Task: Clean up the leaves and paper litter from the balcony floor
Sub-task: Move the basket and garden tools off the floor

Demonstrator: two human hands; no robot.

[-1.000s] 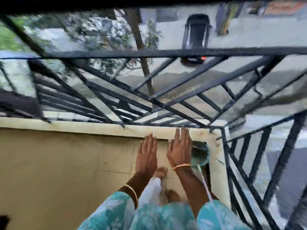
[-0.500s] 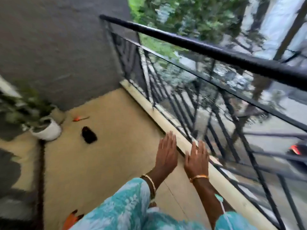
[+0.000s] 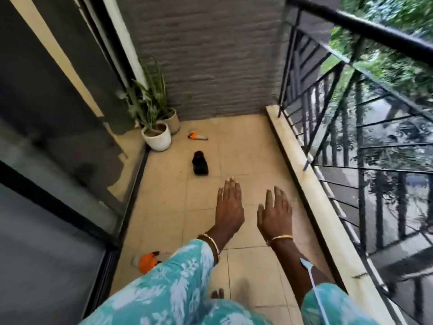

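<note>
Both hands, left point(image 3: 228, 207) and right point(image 3: 275, 213), each grip spread, empty; litter point(image 3: 198, 136) at 12 o'clock on floor point(image 3: 246, 141); advise stooping, pinching pieces singly.

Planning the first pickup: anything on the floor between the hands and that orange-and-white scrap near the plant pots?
Partly. The black object lies on the tiles between the left hand and the orange-and-white scrap, slightly left of a straight line. The right hand has bare tile ahead. Both hands are flat, holding nothing.
</note>
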